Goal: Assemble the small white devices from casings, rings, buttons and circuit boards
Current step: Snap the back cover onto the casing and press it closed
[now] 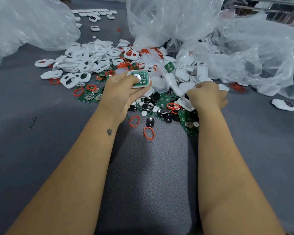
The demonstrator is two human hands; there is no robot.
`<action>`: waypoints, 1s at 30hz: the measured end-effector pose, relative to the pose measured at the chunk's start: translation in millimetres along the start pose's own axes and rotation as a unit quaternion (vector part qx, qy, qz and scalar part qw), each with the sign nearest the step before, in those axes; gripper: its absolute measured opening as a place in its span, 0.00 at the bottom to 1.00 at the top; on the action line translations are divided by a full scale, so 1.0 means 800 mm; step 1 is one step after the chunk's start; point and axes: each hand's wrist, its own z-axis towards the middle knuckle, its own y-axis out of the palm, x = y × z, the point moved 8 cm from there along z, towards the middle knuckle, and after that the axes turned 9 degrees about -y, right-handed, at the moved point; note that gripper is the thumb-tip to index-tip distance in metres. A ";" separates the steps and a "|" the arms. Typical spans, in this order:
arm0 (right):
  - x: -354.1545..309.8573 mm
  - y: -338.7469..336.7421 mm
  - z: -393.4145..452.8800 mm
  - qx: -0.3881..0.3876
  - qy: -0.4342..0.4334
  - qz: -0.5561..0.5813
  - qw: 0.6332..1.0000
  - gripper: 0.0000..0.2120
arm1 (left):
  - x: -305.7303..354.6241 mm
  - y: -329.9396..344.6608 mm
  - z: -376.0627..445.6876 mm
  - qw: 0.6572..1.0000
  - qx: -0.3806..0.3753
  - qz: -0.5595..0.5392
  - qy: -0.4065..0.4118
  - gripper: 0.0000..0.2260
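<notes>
My left hand [119,92] holds a white casing [139,78] above the pile, thumb pressed on the green circuit board with a silver coin cell seated inside it. My right hand [208,95] reaches into the heap with fingers curled round a white casing half [186,103]. Loose parts lie between and beyond the hands: red rings [148,133], black buttons [150,122], green circuit boards [185,116] and white casing frames [85,60].
Large clear plastic bags [29,22] sit at the back left, centre and right. Finished white devices [93,13] are laid out at the far back; one device [283,105] lies alone at the right. A textured grey mat [149,175] lies on the grey table between my forearms.
</notes>
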 end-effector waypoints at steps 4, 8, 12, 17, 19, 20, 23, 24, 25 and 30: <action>-0.014 -0.002 0.000 0.029 -0.062 0.146 0.987 0.05 | -0.001 -0.003 0.000 1.000 0.008 0.000 -0.003 0.07; -0.030 -0.011 -0.008 0.043 -0.099 0.333 0.937 0.03 | 0.000 -0.004 0.001 1.000 0.013 0.000 -0.006 0.07; -0.067 -0.003 -0.023 -0.031 -0.159 0.481 0.862 0.07 | 0.000 -0.004 0.001 1.000 0.015 0.003 -0.008 0.07; -0.108 0.015 -0.045 -0.142 -0.232 0.568 0.777 0.10 | -0.001 -0.001 0.000 1.000 0.010 0.006 -0.011 0.07; -0.117 0.021 -0.053 -0.163 -0.259 0.554 0.774 0.11 | -0.001 0.001 -0.001 1.000 0.004 0.008 -0.010 0.08; -0.120 0.024 -0.055 -0.169 -0.262 0.545 0.778 0.12 | -0.001 0.002 -0.002 1.000 0.002 0.009 -0.010 0.08; -0.122 0.030 -0.057 -0.182 -0.257 0.523 0.792 0.14 | -0.001 0.001 -0.001 1.000 0.009 0.003 -0.012 0.08; -0.122 0.031 -0.058 -0.185 -0.258 0.515 0.796 0.14 | -0.001 0.000 0.000 1.000 0.010 -0.004 -0.012 0.08; -0.123 0.031 -0.059 -0.187 -0.264 0.506 0.800 0.14 | 0.000 -0.001 0.001 1.000 0.008 -0.010 -0.010 0.08; -0.126 0.028 -0.065 -0.167 -0.294 0.459 0.822 0.12 | 0.004 -0.001 0.000 1.000 -0.001 -0.016 0.011 0.09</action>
